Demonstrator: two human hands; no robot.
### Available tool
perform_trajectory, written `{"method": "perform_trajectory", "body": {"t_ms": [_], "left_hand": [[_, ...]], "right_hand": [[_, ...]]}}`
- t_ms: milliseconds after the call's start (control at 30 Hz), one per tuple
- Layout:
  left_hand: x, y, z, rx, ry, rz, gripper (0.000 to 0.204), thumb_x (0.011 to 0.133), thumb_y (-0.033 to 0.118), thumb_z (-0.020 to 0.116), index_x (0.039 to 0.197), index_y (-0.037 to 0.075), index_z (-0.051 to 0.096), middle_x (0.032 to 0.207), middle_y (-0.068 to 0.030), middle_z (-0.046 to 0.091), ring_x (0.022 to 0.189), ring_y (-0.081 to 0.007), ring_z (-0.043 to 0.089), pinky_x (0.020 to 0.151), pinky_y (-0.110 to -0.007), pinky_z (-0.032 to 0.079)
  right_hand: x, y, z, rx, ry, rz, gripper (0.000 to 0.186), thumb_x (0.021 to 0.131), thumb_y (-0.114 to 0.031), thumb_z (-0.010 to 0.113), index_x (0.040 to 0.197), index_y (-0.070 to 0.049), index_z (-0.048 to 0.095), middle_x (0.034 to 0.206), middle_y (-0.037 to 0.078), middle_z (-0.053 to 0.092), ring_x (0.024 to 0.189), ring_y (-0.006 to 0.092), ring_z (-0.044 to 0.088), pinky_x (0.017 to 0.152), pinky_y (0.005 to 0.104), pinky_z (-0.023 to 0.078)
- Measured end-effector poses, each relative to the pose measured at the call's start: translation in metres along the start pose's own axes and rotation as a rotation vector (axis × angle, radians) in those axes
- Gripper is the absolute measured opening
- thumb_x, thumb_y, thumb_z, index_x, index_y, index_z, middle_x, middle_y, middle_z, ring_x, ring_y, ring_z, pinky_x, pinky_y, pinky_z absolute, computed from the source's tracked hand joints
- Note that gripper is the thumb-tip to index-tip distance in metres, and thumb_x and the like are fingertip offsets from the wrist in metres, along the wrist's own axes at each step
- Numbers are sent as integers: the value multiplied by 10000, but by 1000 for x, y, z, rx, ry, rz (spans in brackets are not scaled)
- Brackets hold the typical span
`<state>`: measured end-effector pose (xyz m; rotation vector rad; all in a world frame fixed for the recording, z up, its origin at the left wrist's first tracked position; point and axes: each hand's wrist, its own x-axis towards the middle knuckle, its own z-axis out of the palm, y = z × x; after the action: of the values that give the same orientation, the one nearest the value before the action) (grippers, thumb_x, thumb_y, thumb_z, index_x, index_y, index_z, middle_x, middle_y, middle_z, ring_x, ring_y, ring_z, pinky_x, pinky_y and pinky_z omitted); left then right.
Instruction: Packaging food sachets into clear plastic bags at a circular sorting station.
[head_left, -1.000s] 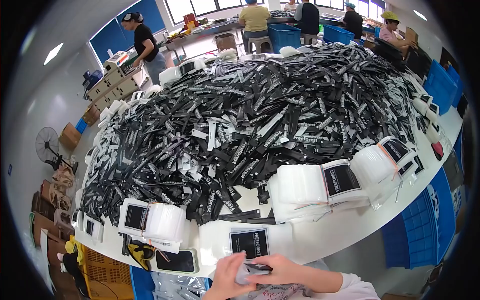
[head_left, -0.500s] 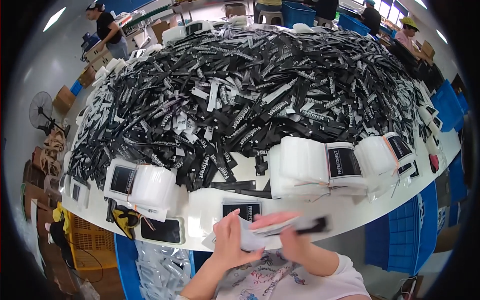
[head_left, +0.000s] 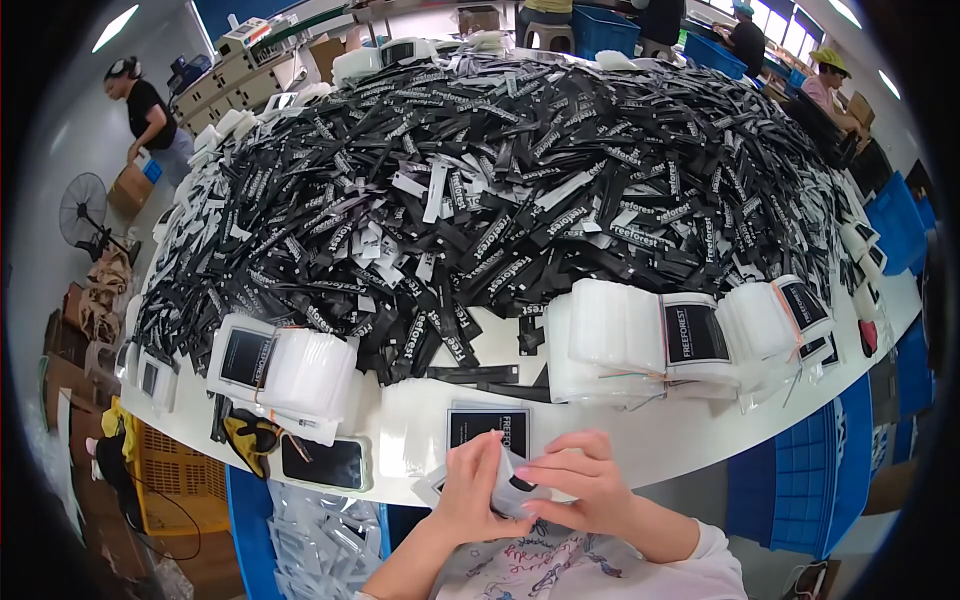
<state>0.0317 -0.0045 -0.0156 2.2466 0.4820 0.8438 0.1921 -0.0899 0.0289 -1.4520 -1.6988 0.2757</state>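
Above the near table edge my left hand (head_left: 468,492) is closed around a small whitish translucent plastic bag (head_left: 508,500). My right hand (head_left: 585,484) pinches the same bag from the right, fingers above and thumb below. A dark patch shows at its fingertips; whether it is a packet's end or a printed label I cannot tell. Just beyond my hands lies a stack of flat white bags with a black label (head_left: 487,424). Farther off, a large heap of narrow black stick packets (head_left: 480,225) covers most of the table.
Rubber-banded bundles of white bags stand at left (head_left: 310,375) and right (head_left: 615,340). A phone (head_left: 325,463) and a yellow-black object (head_left: 250,438) lie near the left edge. Blue crates (head_left: 800,470) and a yellow crate (head_left: 185,470) flank the table. Other people are around the room.
My right hand has moved left against the bag; the dark strip that stuck out to its right no longer shows there. A person at the far left has moved left and bends toward a box.
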Motion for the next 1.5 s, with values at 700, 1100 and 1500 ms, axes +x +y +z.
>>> {"method": "perform_trajectory", "body": {"t_ms": [700,1100,1500], "left_hand": [[1,8,-20,-604,58,-524,672,641,84,758,1229,37,436,870,-80,608,745,-135,587,641,-253,475],[-29,12,-43,-545,102,-284,88,668,-24,638,752,-23,611,688,-86,597,544,-172,533,494,-264,402],[-79,-8,-88,-352,231,-127,243,756,138,557,882,-63,612,698,-150,600,552,-236,524,521,-330,421]], "right_hand": [[11,14,4,155,-34,-62,230,705,-122,671,913,-54,598,912,67,569,878,235,522,801,352,400],[14,5,31,614,-201,-61,96,761,-102,615,801,-16,597,747,64,583,619,211,528,538,299,377],[46,-13,76,455,-324,-401,255,726,-105,573,973,-45,595,837,36,587,652,184,525,555,290,397]]}}
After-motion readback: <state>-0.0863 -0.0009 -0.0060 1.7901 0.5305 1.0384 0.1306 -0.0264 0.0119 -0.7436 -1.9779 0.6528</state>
